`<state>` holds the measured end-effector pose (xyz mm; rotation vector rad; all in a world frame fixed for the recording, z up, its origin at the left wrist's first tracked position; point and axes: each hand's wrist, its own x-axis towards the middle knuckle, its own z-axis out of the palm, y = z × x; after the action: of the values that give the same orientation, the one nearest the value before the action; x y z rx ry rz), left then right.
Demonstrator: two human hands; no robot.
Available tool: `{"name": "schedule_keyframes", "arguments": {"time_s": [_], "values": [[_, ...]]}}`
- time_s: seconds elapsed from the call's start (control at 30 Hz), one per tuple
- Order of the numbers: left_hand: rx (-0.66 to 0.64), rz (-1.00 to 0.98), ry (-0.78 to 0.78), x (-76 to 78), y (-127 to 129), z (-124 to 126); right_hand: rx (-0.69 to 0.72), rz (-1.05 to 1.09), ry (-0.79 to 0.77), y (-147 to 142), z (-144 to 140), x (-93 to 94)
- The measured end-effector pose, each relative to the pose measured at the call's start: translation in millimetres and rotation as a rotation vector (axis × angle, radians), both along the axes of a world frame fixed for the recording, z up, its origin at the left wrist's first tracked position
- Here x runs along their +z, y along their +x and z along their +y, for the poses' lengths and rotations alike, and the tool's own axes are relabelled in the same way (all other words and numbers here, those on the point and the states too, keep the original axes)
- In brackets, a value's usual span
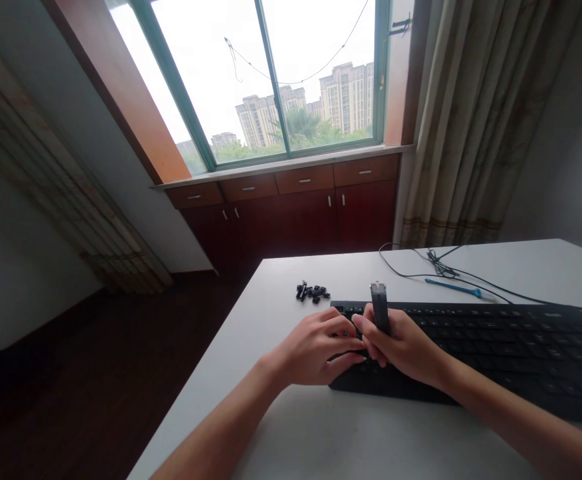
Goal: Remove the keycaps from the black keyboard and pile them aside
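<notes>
A black keyboard (501, 343) lies on the white table, its left end under both hands. My right hand (401, 343) is closed around a small black tool (380, 307) that stands upright with a pale, squarish end on top. Its lower end is hidden by my fingers, just over the keys. My left hand (315, 347) reaches over the keyboard's left end. Thumb and fingers come together in a pinch beside my right fingertips; whatever is between them is hidden. Beyond the keyboard's upper left corner sits a small heap of loose black keycaps (315, 292).
A blue slender tool (453, 288) lies behind the keyboard. Near it a thin black cable (441, 265) is bunched and loops over the white table (281, 287). Past the table's far edge stand red-brown cabinets (291, 217) under a window.
</notes>
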<state>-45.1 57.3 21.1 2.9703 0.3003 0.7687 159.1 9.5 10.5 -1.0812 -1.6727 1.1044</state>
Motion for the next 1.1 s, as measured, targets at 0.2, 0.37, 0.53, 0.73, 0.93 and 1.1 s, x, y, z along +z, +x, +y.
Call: {"name": "schedule_keyframes", "arguments": {"time_s": [0.2, 0.37, 0.53, 0.73, 0.93, 1.1], "values": [[-0.023, -0.014, -0.046, 1.5, -2.1, 1.2, -0.073, -0.014, -0.025, -0.9, -5.6, -1.0], [-0.01, 0.011, -0.034, 2.8, -2.2, -0.1, -0.184, -0.005, -0.034, -9.0, -15.0, 0.8], [-0.023, -0.026, -0.039, 0.6, 1.7, -3.1, -0.224, 0.004, -0.054, -13.6, -19.0, -2.2], [0.047, -0.106, 0.01, -8.0, 7.0, -4.5, -0.145, -0.136, 0.115, -10.3, -18.5, 4.4], [0.082, -0.102, 0.012, -9.1, 6.4, -5.6, -0.127, -0.235, 0.31, -2.3, -10.6, 9.6], [0.075, -0.088, 0.007, -9.4, 7.1, -6.5, -0.021, -0.214, 0.154, 2.0, -5.9, 8.0]]}}
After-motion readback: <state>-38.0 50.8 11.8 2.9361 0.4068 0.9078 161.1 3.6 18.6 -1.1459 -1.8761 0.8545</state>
